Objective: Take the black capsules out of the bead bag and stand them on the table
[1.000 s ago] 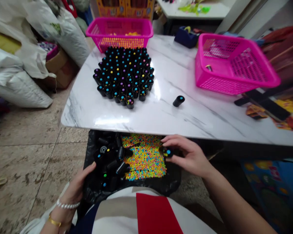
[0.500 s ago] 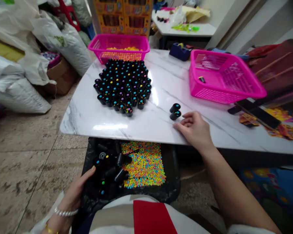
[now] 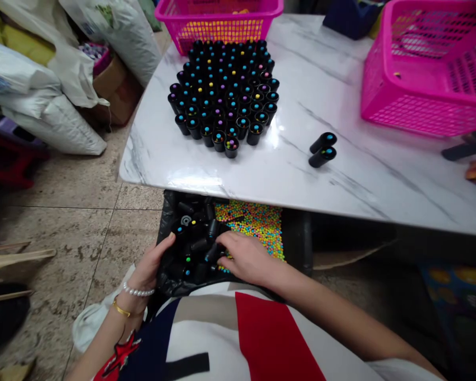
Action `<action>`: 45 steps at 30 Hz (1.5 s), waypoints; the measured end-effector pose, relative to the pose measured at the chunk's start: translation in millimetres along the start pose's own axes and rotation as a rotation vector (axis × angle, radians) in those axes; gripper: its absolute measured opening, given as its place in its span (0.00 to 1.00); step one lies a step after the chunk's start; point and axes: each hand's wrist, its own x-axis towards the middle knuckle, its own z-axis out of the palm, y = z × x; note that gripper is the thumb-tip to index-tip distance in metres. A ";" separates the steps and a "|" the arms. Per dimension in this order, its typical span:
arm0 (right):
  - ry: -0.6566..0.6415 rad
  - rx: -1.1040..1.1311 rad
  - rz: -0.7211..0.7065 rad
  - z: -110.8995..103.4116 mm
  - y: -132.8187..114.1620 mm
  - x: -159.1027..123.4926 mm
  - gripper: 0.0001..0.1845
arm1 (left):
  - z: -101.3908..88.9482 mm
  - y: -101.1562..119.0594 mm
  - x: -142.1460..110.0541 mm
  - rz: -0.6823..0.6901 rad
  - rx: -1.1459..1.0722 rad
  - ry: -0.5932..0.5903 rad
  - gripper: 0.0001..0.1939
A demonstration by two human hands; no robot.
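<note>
My right hand reaches into a black-lined tray at my lap, its thumb and fingers curled about a small black tube. Several more black tubes lie loose there, some topped with blue, yellow or green beads. Beside them spreads a layer of small multicoloured beads. At the tray's left side is my left hand, thumb stretched along the black lining; its other fingers are hidden. On the table, two upright black tubes holding coloured beads stand apart from a dense cluster of similar tubes.
The white marbled table overhangs the tray's far side. One pink basket with yellow things stands behind the cluster; another pink basket is at the right. White sacks and a cardboard box occupy the floor at left.
My right hand has left the two tubes on the table and come down left into the tray. My left hand stays at the tray's side. The view has tilted downward.
</note>
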 end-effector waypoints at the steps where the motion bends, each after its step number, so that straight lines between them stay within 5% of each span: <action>1: -0.038 -0.009 0.000 3.2 -3.3 2.0 0.13 | -0.9 -0.6 -0.7 0.003 -0.002 0.000 0.17; 5: -0.016 -0.029 -0.043 -5.1 0.0 -6.0 0.13 | -6.0 -4.2 -2.0 0.011 -0.008 0.007 0.21; 8: 0.015 -0.296 0.056 -30.0 15.4 -19.6 0.09 | -10.7 -5.4 -0.2 0.009 -0.035 -0.003 0.22; 12: -0.108 -0.620 0.112 -45.2 29.9 -31.2 0.07 | -15.1 -3.0 4.0 -0.009 -0.050 0.002 0.19; 18: -0.099 -0.153 0.092 -25.1 45.4 -31.8 0.25 | -14.0 -0.4 4.8 0.001 -0.049 -0.011 0.16; 21: -0.099 -0.045 0.100 -25.0 54.1 -32.9 0.23 | -13.7 -1.4 3.3 0.010 -0.061 -0.013 0.17; 31: -0.187 -0.498 -0.059 -27.0 46.0 -35.4 0.18 | -16.8 -1.4 6.1 0.019 -0.053 0.012 0.17; 37: -0.158 -0.021 -0.159 -27.8 49.2 -43.2 0.21 | -17.8 -1.0 4.9 0.022 -0.040 0.035 0.16; 41: -0.050 0.405 -0.094 -46.9 50.7 -51.8 0.22 | -18.7 -1.5 6.1 -0.008 -0.054 0.035 0.17; 45: 0.013 0.498 0.000 -53.7 45.8 -54.3 0.21 | -16.3 0.6 7.6 -0.014 -0.054 0.034 0.20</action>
